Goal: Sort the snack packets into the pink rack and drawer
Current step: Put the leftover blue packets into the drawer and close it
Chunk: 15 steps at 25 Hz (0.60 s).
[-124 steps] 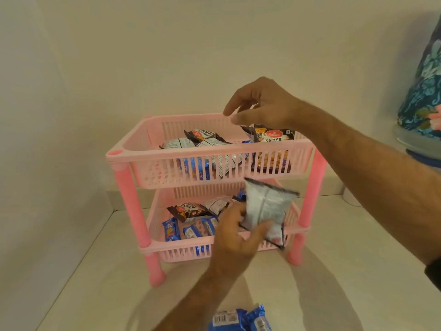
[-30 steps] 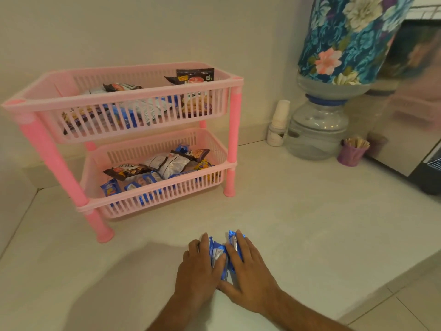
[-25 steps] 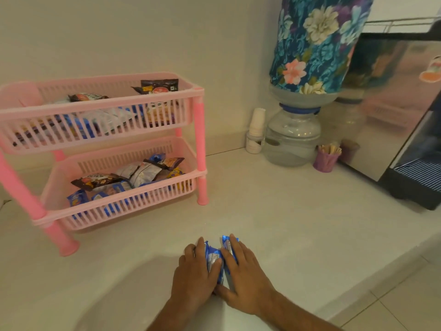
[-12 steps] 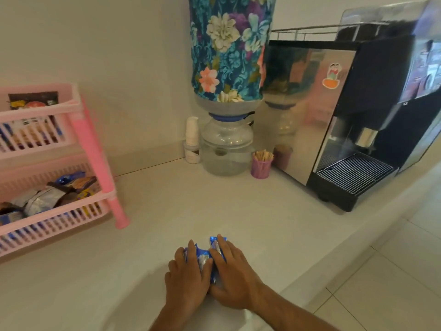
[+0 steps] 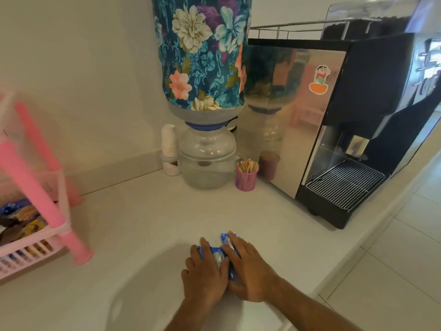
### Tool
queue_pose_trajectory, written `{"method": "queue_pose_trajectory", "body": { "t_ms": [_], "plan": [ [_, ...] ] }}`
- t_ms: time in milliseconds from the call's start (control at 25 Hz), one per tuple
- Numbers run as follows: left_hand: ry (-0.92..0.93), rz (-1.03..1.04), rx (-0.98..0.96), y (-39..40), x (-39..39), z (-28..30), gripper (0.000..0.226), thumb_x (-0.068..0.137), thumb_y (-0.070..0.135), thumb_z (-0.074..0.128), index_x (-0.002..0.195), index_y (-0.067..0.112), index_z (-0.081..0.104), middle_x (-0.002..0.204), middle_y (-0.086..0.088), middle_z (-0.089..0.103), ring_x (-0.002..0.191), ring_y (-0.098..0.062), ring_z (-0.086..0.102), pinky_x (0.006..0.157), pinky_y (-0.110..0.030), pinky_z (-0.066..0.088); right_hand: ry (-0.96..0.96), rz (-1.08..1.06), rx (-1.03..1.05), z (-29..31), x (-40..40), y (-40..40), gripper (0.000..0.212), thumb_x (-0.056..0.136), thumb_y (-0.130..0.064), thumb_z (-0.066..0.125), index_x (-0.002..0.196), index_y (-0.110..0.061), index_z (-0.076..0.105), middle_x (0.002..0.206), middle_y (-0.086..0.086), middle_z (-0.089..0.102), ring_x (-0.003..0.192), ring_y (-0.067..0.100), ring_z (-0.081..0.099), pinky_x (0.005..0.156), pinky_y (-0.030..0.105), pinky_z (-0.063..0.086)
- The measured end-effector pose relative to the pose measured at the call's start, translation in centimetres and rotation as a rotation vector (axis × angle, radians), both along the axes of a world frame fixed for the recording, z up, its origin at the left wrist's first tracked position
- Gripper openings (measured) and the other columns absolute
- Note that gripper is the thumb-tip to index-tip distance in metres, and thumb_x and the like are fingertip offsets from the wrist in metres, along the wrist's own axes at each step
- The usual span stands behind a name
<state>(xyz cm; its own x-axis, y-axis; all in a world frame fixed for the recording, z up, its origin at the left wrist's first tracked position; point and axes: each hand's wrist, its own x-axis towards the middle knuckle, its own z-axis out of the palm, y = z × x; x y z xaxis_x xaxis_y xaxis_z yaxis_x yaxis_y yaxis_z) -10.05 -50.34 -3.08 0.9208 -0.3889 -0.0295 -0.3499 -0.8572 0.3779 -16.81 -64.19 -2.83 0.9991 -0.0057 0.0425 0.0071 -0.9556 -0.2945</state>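
Blue snack packets (image 5: 217, 253) lie on the white counter near its front edge. My left hand (image 5: 204, 274) and my right hand (image 5: 248, 268) rest side by side on top of them, fingers curled over the packets, which show only between and ahead of the fingers. The pink rack (image 5: 35, 185) stands at the far left, partly out of frame. Its lower tier holds several mixed snack packets (image 5: 20, 218). No drawer is in view.
A water dispenser (image 5: 207, 158) with a floral-covered bottle stands at the back wall, a stack of paper cups (image 5: 169, 149) to its left and a purple cup of stirrers (image 5: 247, 175) to its right. A black coffee machine (image 5: 353, 130) fills the right. The counter edge drops to tiled floor.
The view has swung right: the rack has slid to the left edge and the coffee machine has come into sight. Both hands have stayed on the blue packets on the counter.
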Motion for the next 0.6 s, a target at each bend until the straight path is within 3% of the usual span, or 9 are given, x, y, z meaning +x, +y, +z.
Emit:
{"method": "queue_pose_trajectory", "body": {
  "t_ms": [120, 280, 600],
  "plan": [
    [-0.006, 0.014, 0.018, -2.5, 0.4, 0.1, 0.082, 0.097, 0.066, 0.026, 0.157, 0.02, -0.005, 0.161, -0.008, 0.012, 0.139, -0.026, 0.031, 0.106, -0.039, 0.035, 0.006, 0.011, -0.026, -0.2, 0.9, -2.7, 0.086, 0.086, -0.06, 0.039, 0.156, -0.017, 0.015, 0.165, 0.011, -0.004, 0.153, 0.028, 0.002, 0.121, 0.044, 0.016],
    [-0.014, 0.084, 0.037, -4.7, 0.4, 0.0, 0.08, 0.096, 0.066, 0.026, 0.157, 0.023, -0.002, 0.162, -0.006, 0.015, 0.137, -0.026, 0.033, 0.105, -0.04, 0.036, 0.039, 0.037, -0.063, -0.6, 1.7, -5.0, 0.086, 0.086, -0.06, 0.031, 0.157, -0.019, 0.006, 0.164, 0.006, -0.014, 0.152, 0.025, -0.011, 0.123, 0.046, 0.007],
    [-0.001, 0.171, 0.028, -5.0, -0.1, 0.5, 0.08, 0.093, 0.069, 0.032, 0.157, 0.031, 0.002, 0.159, 0.0, 0.021, 0.132, -0.024, 0.038, 0.104, -0.04, 0.036, 0.072, 0.076, 0.071, -1.1, 2.0, -6.0, 0.095, 0.08, -0.069, 0.03, 0.156, -0.024, -0.003, 0.162, 0.0, -0.023, 0.151, 0.025, -0.016, 0.122, 0.051, 0.004]
  ]
}}
